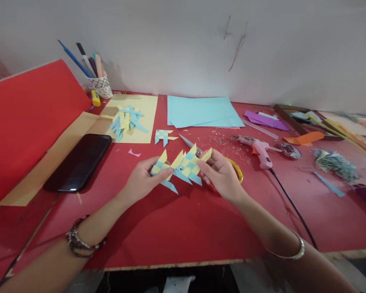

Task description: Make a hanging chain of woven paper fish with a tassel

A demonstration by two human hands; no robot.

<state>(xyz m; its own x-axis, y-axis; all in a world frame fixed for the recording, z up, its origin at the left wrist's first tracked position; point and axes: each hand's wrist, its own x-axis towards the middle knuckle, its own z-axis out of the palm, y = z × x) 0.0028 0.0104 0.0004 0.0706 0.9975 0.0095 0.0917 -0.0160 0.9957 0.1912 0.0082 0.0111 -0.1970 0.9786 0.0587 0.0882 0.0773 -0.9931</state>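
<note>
Pinching a small paper fish in the left hand and a larger paper fish in the right hand, the fingers hold both above the counter — near the ends, likely to spare the weave — while scissors lie behind, presumably for easy reach.

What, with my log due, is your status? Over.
Left hand holding one paper fish. Right hand holding second fish. Scissors lie partly hidden behind right hand.

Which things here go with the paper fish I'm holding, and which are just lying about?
Likely with the fish: left fish, right fish, third fish, matching strips, blue sheets, perhaps scissors, glue gun.
Probably lying about: phone, pen cup, purple paper.
</note>
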